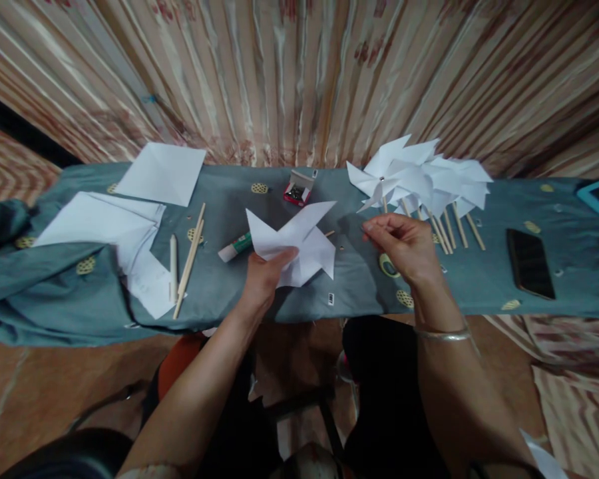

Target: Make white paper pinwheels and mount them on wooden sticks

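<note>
- Your left hand (263, 276) grips a white folded-paper pinwheel (299, 243) at its lower left edge, fingers (284, 255) clamped on the paper; the pinwheel is lifted just above the worktop, in front of you near the middle
- A thin wooden stick tip (329, 233) shows at the pinwheel's right edge; whether it is fixed to the paper you cannot tell
- Your right hand (404, 246) hovers just right of the pinwheel, apart from it; its fingers (377, 226) are pinched together at the tips; whether they hold anything small cannot be told; a silver bangle (443, 335) sits on that wrist
- The worktop is covered by a grey-blue cloth with yellow round motifs (219, 279)
- Behind your right hand lies a cluster of finished white paper pinwheels on wooden sticks (424, 176), overlapping one another
- A white and green glue stick (234, 247) lies just left of the held pinwheel; a small red open box of dark pins (298, 189) sits behind it
- Further left lie loose wooden sticks (190, 259) and flat white paper sheets (100, 223); another white square sheet (162, 173) lies behind them
- A black phone (529, 263) lies well to the right
</note>
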A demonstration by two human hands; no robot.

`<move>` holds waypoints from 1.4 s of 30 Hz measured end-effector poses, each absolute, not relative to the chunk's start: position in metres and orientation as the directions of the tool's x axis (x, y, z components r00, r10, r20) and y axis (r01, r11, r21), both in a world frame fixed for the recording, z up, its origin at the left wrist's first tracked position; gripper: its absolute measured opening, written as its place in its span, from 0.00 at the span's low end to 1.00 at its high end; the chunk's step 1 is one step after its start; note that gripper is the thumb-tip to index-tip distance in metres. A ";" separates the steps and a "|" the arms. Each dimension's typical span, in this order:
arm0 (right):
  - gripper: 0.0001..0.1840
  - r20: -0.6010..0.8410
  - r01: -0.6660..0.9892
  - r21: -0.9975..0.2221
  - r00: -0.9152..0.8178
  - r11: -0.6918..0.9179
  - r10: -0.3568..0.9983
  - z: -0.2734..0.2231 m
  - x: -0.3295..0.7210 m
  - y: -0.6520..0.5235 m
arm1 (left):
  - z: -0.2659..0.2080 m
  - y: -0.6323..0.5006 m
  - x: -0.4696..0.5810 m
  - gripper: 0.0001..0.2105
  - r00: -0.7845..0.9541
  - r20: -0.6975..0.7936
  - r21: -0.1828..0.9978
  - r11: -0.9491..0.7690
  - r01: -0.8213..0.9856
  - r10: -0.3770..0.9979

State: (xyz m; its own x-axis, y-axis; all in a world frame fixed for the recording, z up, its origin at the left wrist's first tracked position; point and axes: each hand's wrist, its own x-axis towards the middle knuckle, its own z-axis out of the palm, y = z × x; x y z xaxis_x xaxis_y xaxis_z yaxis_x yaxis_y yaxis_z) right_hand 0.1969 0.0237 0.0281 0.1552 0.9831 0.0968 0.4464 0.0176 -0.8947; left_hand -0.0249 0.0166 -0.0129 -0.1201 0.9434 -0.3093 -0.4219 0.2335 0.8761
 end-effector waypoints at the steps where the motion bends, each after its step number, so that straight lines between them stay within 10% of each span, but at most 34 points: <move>1: 0.13 0.106 0.496 -0.868 0.154 0.016 0.982 0.024 0.204 0.023 | -0.012 0.018 -0.027 0.15 -0.126 -0.300 0.877 0.222 -0.426 0.946; 8: 0.10 0.072 0.851 -0.523 -0.016 0.051 0.997 0.002 0.213 0.024 | -0.008 0.027 -0.038 0.14 -0.206 -0.280 0.887 0.170 -0.429 0.938; 23: 0.12 -0.132 0.971 -0.186 -0.179 0.153 0.975 0.003 0.181 0.035 | -0.009 0.027 -0.041 0.16 -0.222 -0.290 0.886 0.173 -0.431 0.931; 33: 0.06 -0.025 0.719 -0.650 -0.342 0.245 0.939 -0.010 0.167 0.022 | -0.008 0.028 -0.041 0.16 -0.231 -0.276 0.891 0.158 -0.426 0.933; 42: 0.06 0.051 0.717 -0.652 -0.283 0.246 0.958 -0.029 0.190 0.022 | -0.013 0.029 -0.040 0.15 -0.227 -0.269 0.892 0.153 -0.426 0.936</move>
State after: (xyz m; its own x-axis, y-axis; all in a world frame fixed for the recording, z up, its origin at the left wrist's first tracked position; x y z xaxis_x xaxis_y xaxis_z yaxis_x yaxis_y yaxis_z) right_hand 0.1898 0.0216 -0.0292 -0.2830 0.9578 0.0507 0.7170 0.2463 -0.6521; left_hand -0.0403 0.0288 -0.0125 -0.2272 0.9360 -0.2690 -0.4256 0.1531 0.8919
